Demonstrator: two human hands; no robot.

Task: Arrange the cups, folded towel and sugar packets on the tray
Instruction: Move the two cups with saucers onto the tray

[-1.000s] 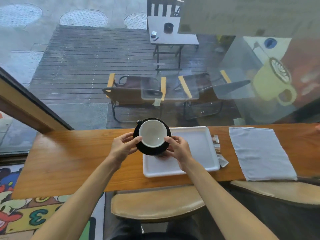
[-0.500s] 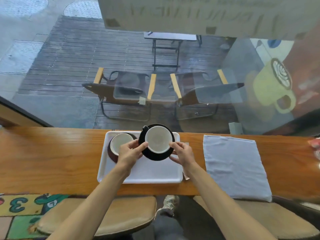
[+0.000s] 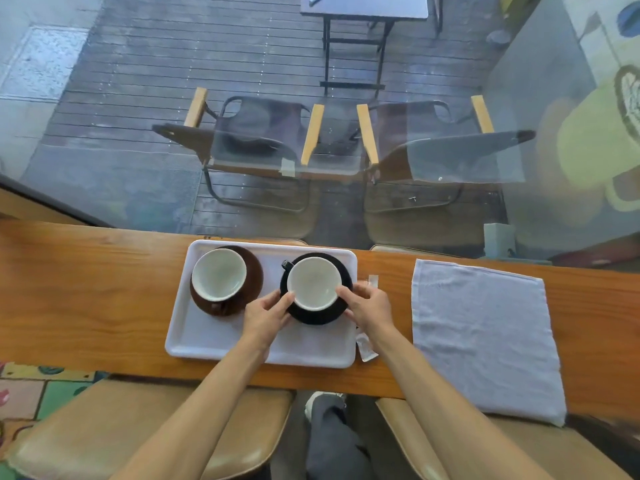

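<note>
Fingers (image 3: pixel 277 301) of both hands grip the black saucer (image 3: pixel 313 315) on the tray (image 3: pixel 214 336); towel (image 3: pixel 481 334) and sugar packets (image 3: pixel 365 348) remain on the worktop (image 3: pixel 86 289).

Bright daylight thru window (image 3: pixel 311 116); glass reflections; wide-angle bend at edges; slight softness.

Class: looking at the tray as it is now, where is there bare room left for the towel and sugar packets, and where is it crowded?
Free: the tray's near strip, in front of the brown cup and saucer, left of the left hand. Crowded: the far half, filled by both cups, with the black cup and saucer gripped by both hands, right hand. Towel and packets lie outside.
</note>
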